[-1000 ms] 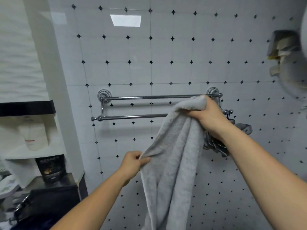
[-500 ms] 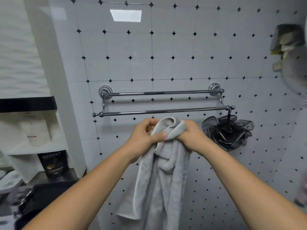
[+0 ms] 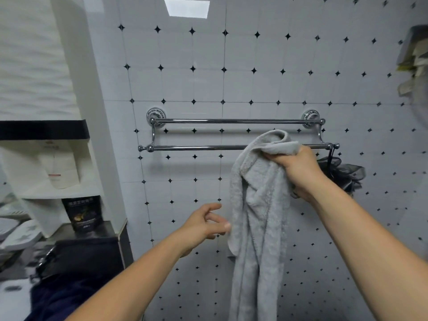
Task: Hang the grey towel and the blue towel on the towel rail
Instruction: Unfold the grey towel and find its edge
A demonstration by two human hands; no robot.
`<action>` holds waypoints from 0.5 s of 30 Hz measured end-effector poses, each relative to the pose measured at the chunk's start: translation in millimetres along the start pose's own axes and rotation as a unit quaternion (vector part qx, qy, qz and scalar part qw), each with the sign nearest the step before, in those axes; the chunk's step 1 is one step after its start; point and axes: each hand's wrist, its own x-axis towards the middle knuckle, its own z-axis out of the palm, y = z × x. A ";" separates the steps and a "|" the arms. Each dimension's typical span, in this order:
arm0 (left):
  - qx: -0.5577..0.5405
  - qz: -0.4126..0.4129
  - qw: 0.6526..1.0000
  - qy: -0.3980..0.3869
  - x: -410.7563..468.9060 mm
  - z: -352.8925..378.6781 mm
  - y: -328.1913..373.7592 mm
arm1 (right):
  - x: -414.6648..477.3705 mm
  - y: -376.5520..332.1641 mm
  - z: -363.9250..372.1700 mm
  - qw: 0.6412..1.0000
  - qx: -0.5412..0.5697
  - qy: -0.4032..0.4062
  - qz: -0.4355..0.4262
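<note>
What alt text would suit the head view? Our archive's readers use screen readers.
A person's right hand holds a bunched grey towel up at the front bar of a chrome towel rail on a tiled wall, while the open left hand reaches toward the towel's hanging edge. A dark mesh sponge hangs at the rail's right end.

white tiled wall (image 3: 254, 54), black diamond insets; ceiling-light reflection (image 3: 186, 7); shelf (image 3: 44, 132) left.

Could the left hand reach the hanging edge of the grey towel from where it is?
Probably yes. The left hand is open, its fingertips almost at the grey towel edge, with nothing between them. The right hand holds the top.
</note>
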 end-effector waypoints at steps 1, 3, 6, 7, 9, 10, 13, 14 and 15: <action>-0.025 -0.015 0.999 0.015 5.4 4.7 0.2 | -0.4 -1.3 1.3 1.000 0.002 -0.005 -0.005; -0.076 -0.052 0.996 0.002 12.8 9.0 1.4 | -1.4 -3.7 -0.7 1.000 0.009 -0.010 -0.012; -0.103 -0.080 0.990 -0.061 19.0 5.9 -1.9 | -1.1 -3.3 -8.4 1.000 0.016 -0.005 -0.024; -0.113 -0.077 0.988 -0.073 20.2 6.0 -3.5 | -0.6 -2.6 -11.6 1.000 0.017 0.001 -0.023; -0.154 -0.059 0.984 -0.070 21.4 7.8 -6.6 | 0.0 -1.1 -18.5 1.000 0.022 0.012 -0.013; -0.175 -0.050 0.982 -0.059 21.7 7.6 -5.8 | 0.1 0.2 -23.0 1.000 0.021 0.016 -0.009; -0.219 -0.034 0.975 -0.004 22.1 -7.4 0.1 | -0.7 7.7 -39.7 0.999 0.013 0.032 0.009; -0.237 -0.028 0.971 0.014 23.3 -15.1 4.0 | -0.7 11.9 -45.6 0.999 0.009 0.040 0.021; -0.254 -0.024 0.966 0.031 24.8 -23.3 10.1 | 0.3 18.9 -51.3 0.998 0.004 0.053 0.037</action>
